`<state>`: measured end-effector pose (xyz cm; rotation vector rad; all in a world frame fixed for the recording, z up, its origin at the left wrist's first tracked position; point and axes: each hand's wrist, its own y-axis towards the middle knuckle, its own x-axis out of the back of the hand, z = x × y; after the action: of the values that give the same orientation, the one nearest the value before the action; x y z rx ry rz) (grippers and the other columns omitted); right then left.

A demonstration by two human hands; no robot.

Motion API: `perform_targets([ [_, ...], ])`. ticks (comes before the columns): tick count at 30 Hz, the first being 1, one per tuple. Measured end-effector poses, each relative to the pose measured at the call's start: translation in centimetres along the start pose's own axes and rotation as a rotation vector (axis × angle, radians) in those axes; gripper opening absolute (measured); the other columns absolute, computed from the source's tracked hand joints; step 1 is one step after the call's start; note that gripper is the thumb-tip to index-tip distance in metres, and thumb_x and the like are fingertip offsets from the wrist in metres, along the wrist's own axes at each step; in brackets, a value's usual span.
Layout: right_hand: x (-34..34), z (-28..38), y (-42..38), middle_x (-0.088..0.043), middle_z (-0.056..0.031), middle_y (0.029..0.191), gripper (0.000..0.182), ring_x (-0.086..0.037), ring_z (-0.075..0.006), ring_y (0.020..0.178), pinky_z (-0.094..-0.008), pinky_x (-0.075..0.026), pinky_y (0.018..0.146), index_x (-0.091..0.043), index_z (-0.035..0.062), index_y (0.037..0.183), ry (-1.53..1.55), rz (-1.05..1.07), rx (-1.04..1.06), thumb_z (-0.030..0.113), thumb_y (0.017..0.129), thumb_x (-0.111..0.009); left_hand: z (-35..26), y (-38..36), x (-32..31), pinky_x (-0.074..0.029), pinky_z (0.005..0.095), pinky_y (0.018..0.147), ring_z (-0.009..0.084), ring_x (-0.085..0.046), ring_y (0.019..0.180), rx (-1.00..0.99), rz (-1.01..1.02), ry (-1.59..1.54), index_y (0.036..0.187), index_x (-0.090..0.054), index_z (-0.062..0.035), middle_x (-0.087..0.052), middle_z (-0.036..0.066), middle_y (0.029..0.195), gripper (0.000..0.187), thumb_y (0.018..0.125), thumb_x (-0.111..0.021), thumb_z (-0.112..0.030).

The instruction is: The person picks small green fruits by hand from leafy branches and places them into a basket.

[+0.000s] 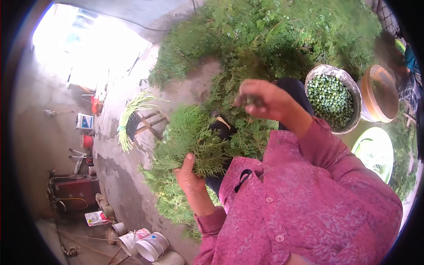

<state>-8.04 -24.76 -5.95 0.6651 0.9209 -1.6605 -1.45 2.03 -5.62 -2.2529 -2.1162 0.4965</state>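
My left hand (190,176) is closed around a leafy evergreen sprig (187,132), its thumb lying over the stems. The flat, scaly green foliage fans out above the fingers, in front of my knee. My right hand (263,100) is raised to the right of the sprig, apart from it, fingers curled inward. Something small and dark shows in its fingers, too blurred to name. Near the right forearm stands a round bowl (333,70) holding many small green cones (330,99).
A large heap of cut evergreen branches (265,35) lies ahead. A tan bucket (380,92) and a pale green basin (373,150) stand at right. A low stool (152,123) with green strands is at left; white buckets (150,247) lie lower left. Another person's clothing (410,88) shows far right.
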Motion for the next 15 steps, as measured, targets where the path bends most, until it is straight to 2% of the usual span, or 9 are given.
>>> perform_targets([
  [2, 0.8, -2.3, 0.5, -0.057, -0.0074, 0.07, 0.007, -0.05, -0.0078, 0.049, -0.0161, -0.034, 0.037, -0.052, 0.0041, 0.089, -0.098, 0.173, -0.006, 0.007, 0.083, -0.053, 0.3, -0.3, -0.9, -0.055, 0.0372, 0.065, 0.0255, -0.063, 0.076, 0.005, 0.089, -0.181, 0.105, -0.053, 0.0046, -0.061, 0.016, 0.095, 0.036, 0.074, -0.066, -0.007],
  [4, 0.8, -3.2, 0.2, -0.058, -0.0061, 0.071, 0.008, -0.052, -0.0069, 0.051, -0.0159, -0.034, 0.037, -0.053, 0.0044, 0.09, -0.124, 0.18, -0.027, 0.008, 0.083, -0.055, 0.7, -0.1, -0.4, -0.054, 0.0381, 0.068, 0.026, -0.063, 0.078, 0.009, 0.118, -0.164, 0.106, -0.052, 0.0045, -0.061, 0.016, 0.096, 0.038, 0.074, -0.066, -0.008],
  [6, 0.4, -3.6, 0.1, -0.058, -0.0039, 0.071, 0.012, -0.051, -0.0058, 0.051, -0.0152, -0.034, 0.038, -0.054, 0.0046, 0.09, -0.211, 0.248, -0.138, 0.015, 0.084, -0.057, 0.7, 0.0, -0.1, -0.054, 0.0391, 0.071, 0.0265, -0.062, 0.08, 0.014, 0.148, -0.146, 0.108, -0.051, 0.0044, -0.061, 0.016, 0.097, 0.04, 0.074, -0.066, -0.008],
  [7, 0.6, -4.1, 0.3, -0.058, -0.0026, 0.074, 0.021, -0.051, -0.0048, 0.053, -0.0146, -0.035, 0.04, -0.054, 0.0049, 0.095, -0.24, 0.281, -0.162, 0.022, 0.084, -0.059, 0.6, 0.0, -0.1, -0.052, 0.0394, 0.074, 0.0262, -0.061, 0.084, 0.042, 0.161, -0.166, 0.111, -0.049, 0.003, -0.06, 0.015, 0.099, 0.049, 0.068, -0.071, -0.007],
  [8, 0.3, -4.2, 0.1, -0.058, -0.0026, 0.074, 0.021, -0.051, -0.0048, 0.053, -0.0146, -0.035, 0.04, -0.054, 0.0049, 0.095, -0.239, 0.281, -0.163, 0.022, 0.084, -0.059, 0.6, 0.0, -0.1, -0.05, 0.0397, 0.078, 0.0259, -0.059, 0.089, 0.07, 0.175, -0.187, 0.115, -0.046, 0.0016, -0.059, 0.013, 0.102, 0.059, 0.063, -0.075, -0.005],
  [9, -0.3, -4.2, -0.2, -0.058, -0.0027, 0.076, 0.023, -0.052, -0.0048, 0.054, -0.0145, -0.035, 0.041, -0.054, 0.0048, 0.096, -0.261, 0.295, -0.196, 0.024, 0.084, -0.06, 0.7, 0.0, -0.1, -0.05, 0.0397, 0.078, 0.0259, -0.059, 0.089, 0.071, 0.175, -0.187, 0.115, -0.046, 0.0016, -0.059, 0.013, 0.102, 0.059, 0.063, -0.075, -0.005],
  [11, -0.8, -4.8, -0.3, -0.057, -0.0021, 0.08, 0.03, -0.052, -0.0052, 0.058, -0.0149, -0.035, 0.042, -0.054, 0.0037, 0.099, -0.301, 0.322, -0.237, 0.028, 0.083, -0.061, 1.1, 0.0, -0.3, -0.052, 0.0388, 0.075, 0.0262, -0.061, 0.085, -0.006, 0.222, -0.152, 0.113, -0.048, 0.003, -0.06, 0.015, 0.099, 0.048, 0.071, -0.068, -0.007],
  [14, -1.6, -5.2, -0.7, -0.056, -0.0008, 0.078, 0.031, -0.051, -0.0053, 0.056, -0.0151, -0.035, 0.042, -0.054, 0.0029, 0.098, -0.313, 0.388, -0.267, 0.028, 0.082, -0.062, 1.0, -0.4, -1.2, -0.051, 0.0381, 0.078, 0.0258, -0.06, 0.087, -0.019, 0.212, -0.121, 0.114, -0.047, 0.0023, -0.059, 0.014, 0.101, 0.05, 0.07, -0.069, -0.006],
  [15, -1.5, -5.3, -0.6, -0.054, 0.0003, 0.075, 0.028, -0.051, -0.0061, 0.055, -0.0168, -0.035, 0.042, -0.055, 0.0024, 0.097, -0.293, 0.408, -0.271, 0.022, 0.08, -0.064, 1.0, -0.4, -1.3, -0.051, 0.0381, 0.078, 0.0258, -0.06, 0.087, -0.018, 0.212, -0.12, 0.114, -0.047, 0.0023, -0.059, 0.014, 0.101, 0.05, 0.07, -0.069, -0.006],
])
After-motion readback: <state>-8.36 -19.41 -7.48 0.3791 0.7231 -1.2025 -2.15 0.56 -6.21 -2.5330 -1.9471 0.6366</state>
